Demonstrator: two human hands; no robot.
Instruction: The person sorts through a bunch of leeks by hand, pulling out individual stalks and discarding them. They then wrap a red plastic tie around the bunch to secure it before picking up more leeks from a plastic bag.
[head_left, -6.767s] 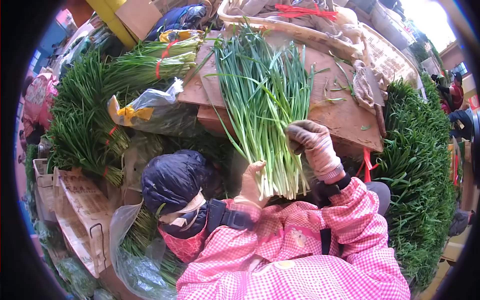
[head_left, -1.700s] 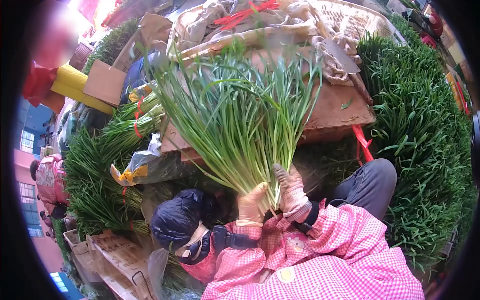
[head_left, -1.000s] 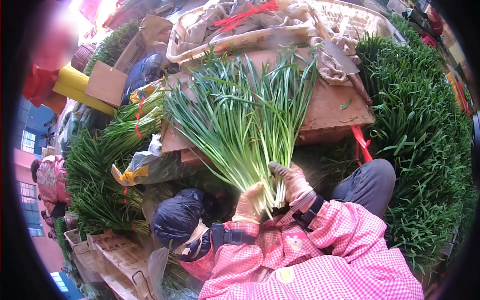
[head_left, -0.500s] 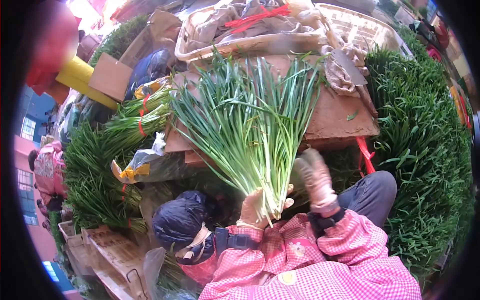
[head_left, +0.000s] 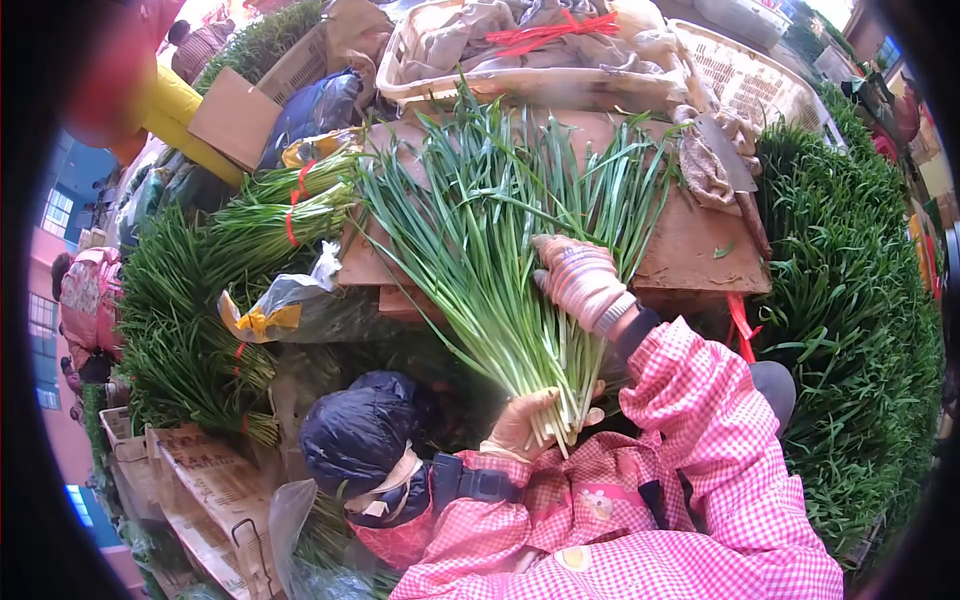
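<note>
A large loose bunch of Chinese chives (head_left: 470,270) fans out in front of me, leaves pointing away and pale stalk ends toward my lap. My left hand (head_left: 520,425), in a light glove, is closed around the pale stalk ends. My gloved right hand (head_left: 582,280) lies partway up the bunch on its right side, fingers curled over the stalks; the fingertips are partly hidden among the leaves. Under the leafy part is a brown board (head_left: 705,250).
Bundles of chives tied with red bands (head_left: 295,200) lie on the left. A heap of greens (head_left: 850,330) stands at right. A flat blade (head_left: 725,155) rests on cloth at the board's far right. Behind is a crate (head_left: 520,88) with cloth and red ties (head_left: 550,35).
My right hand has moved from beside the stalk ends up and left onto the bunch, its fingers now curled over the stalks. My left hand keeps its hold.
</note>
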